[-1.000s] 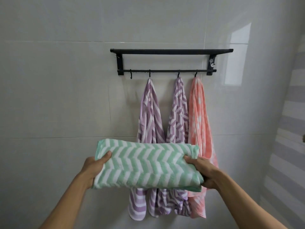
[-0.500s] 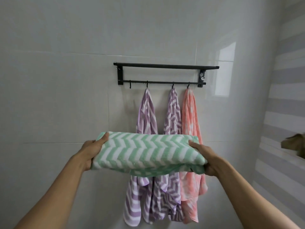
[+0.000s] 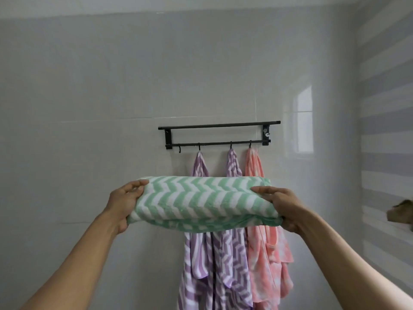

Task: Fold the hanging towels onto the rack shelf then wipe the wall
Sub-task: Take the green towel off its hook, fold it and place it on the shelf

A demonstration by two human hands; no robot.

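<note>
A folded green and white zigzag towel is held level in front of me, below the black wall rack. My left hand grips its left end, thumb on top. My right hand grips its right end the same way. Two purple striped towels and a pink towel hang from hooks on the rack's lower bar; the green towel covers their middles. The leftmost hook is bare, and nothing is seen on the rack's top shelf.
The white tiled wall surrounds the rack, with a window reflection to the right. A grey-and-white striped side wall stands at the right, where a brownish object juts in at the frame edge.
Both hands have lifted the folded green towel closer to the rack. My view has tilted up and pulled back, so the rack sits lower in the frame.
</note>
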